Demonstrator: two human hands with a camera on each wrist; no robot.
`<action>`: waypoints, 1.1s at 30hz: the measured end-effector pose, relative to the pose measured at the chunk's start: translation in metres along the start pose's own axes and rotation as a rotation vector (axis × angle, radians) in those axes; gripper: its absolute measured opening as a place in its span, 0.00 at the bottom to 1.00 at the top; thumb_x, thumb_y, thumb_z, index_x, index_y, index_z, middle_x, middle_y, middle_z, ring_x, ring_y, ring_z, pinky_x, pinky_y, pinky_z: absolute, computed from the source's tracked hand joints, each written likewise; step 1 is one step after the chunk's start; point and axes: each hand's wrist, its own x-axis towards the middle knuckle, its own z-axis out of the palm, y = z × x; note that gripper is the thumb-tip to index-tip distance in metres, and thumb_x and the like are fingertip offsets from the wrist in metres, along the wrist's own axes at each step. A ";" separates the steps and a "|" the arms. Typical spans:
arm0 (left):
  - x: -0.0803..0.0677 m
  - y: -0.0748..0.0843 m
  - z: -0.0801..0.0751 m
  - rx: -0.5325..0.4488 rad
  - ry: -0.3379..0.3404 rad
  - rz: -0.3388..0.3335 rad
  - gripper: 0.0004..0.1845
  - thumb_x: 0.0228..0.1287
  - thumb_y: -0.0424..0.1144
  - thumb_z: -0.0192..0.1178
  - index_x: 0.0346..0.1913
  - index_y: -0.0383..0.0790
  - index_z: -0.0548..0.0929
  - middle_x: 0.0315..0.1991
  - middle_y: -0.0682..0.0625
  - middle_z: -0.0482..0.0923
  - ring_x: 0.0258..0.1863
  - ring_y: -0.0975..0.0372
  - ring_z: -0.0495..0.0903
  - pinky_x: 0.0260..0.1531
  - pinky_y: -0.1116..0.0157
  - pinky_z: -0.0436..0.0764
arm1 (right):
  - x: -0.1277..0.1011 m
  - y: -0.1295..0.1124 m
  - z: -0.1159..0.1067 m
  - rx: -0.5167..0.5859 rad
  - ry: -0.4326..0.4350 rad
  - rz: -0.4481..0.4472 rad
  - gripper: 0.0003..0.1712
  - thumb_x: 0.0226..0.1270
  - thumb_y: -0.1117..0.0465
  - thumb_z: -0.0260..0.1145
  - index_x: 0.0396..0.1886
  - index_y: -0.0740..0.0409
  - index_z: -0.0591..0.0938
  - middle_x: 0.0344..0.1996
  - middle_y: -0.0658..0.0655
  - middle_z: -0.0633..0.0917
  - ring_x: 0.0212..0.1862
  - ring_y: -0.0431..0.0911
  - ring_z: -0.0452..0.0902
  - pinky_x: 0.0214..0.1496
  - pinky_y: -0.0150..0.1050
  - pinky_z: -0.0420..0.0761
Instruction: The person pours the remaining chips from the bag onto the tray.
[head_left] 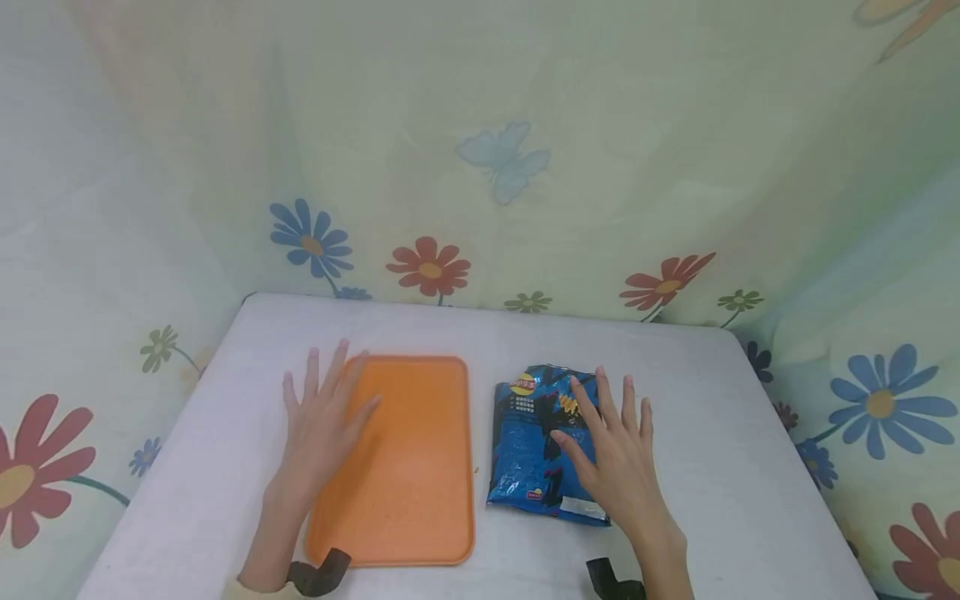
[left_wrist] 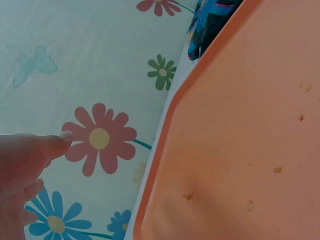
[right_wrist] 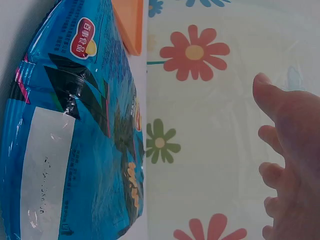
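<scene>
An orange tray (head_left: 405,467) lies flat on the table, and my left hand (head_left: 321,425) hovers over its left edge with fingers spread. In the left wrist view several small crumbs show on the tray (left_wrist: 240,125), and the left thumb (left_wrist: 50,146) points away from it. A blue chip bag (head_left: 525,450) lies to the right of the tray. Above the bag's right side my right hand (head_left: 618,454) is held with straight, spread fingers and grips nothing. The right wrist view shows the bag (right_wrist: 95,150) puffed up, with a white label on it, apart from the right hand (right_wrist: 295,155).
A white cloth covers the table (head_left: 720,450). Behind it and at both sides hangs a pale curtain (head_left: 600,125) printed with flowers and a butterfly. Dark bands (head_left: 318,573) wrap both wrists.
</scene>
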 end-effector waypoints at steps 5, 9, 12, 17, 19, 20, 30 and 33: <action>0.003 0.002 0.000 -0.001 -0.010 0.006 0.39 0.68 0.46 0.68 0.79 0.46 0.64 0.82 0.42 0.53 0.80 0.35 0.44 0.70 0.27 0.39 | 0.003 0.001 -0.002 -0.002 -0.007 -0.003 0.43 0.72 0.42 0.64 0.81 0.48 0.63 0.81 0.66 0.56 0.81 0.71 0.37 0.77 0.73 0.39; 0.005 0.003 0.002 0.003 -0.020 -0.004 0.39 0.70 0.46 0.66 0.79 0.44 0.63 0.81 0.40 0.54 0.80 0.34 0.46 0.70 0.28 0.41 | 0.005 0.002 -0.003 -0.001 -0.008 0.000 0.43 0.70 0.46 0.68 0.81 0.49 0.64 0.80 0.66 0.57 0.81 0.71 0.38 0.76 0.73 0.40; 0.003 0.002 0.002 0.034 -0.024 -0.047 0.37 0.71 0.47 0.64 0.78 0.40 0.65 0.77 0.33 0.60 0.75 0.32 0.56 0.69 0.30 0.52 | 0.004 0.002 -0.004 0.003 -0.013 0.005 0.44 0.68 0.48 0.70 0.81 0.49 0.64 0.80 0.66 0.57 0.81 0.71 0.39 0.76 0.73 0.41; -0.010 -0.003 0.003 0.042 -0.052 -0.204 0.33 0.74 0.43 0.60 0.72 0.24 0.67 0.62 0.23 0.70 0.58 0.32 0.72 0.53 0.38 0.75 | 0.002 0.003 -0.004 0.009 -0.008 0.011 0.45 0.68 0.49 0.71 0.81 0.48 0.63 0.80 0.67 0.58 0.81 0.73 0.40 0.76 0.73 0.43; -0.016 -0.007 0.005 0.039 -0.071 -0.255 0.28 0.74 0.40 0.59 0.66 0.20 0.70 0.55 0.23 0.73 0.51 0.34 0.76 0.43 0.42 0.80 | 0.001 0.003 -0.004 0.011 0.011 0.009 0.44 0.68 0.50 0.71 0.80 0.50 0.64 0.79 0.68 0.59 0.80 0.73 0.42 0.76 0.73 0.44; -0.019 -0.009 0.006 0.038 -0.083 -0.277 0.25 0.74 0.38 0.58 0.63 0.19 0.73 0.52 0.24 0.75 0.47 0.36 0.77 0.38 0.45 0.81 | 0.001 0.004 -0.004 0.012 0.024 0.008 0.43 0.68 0.49 0.70 0.80 0.51 0.65 0.79 0.68 0.61 0.80 0.73 0.44 0.76 0.72 0.44; -0.037 -0.024 0.019 -0.085 -0.248 -0.439 0.15 0.71 0.28 0.53 0.54 0.21 0.80 0.32 0.40 0.76 0.28 0.56 0.72 0.27 0.61 0.74 | -0.007 0.002 0.001 0.061 0.122 -0.003 0.37 0.66 0.53 0.72 0.72 0.59 0.74 0.72 0.70 0.71 0.77 0.71 0.56 0.77 0.70 0.49; -0.039 -0.027 0.022 -0.093 -0.255 -0.465 0.20 0.69 0.25 0.52 0.61 0.20 0.77 0.37 0.36 0.79 0.31 0.54 0.75 0.30 0.58 0.77 | -0.009 0.001 0.003 0.067 0.139 -0.018 0.35 0.66 0.53 0.72 0.70 0.61 0.75 0.71 0.69 0.73 0.76 0.72 0.58 0.76 0.71 0.52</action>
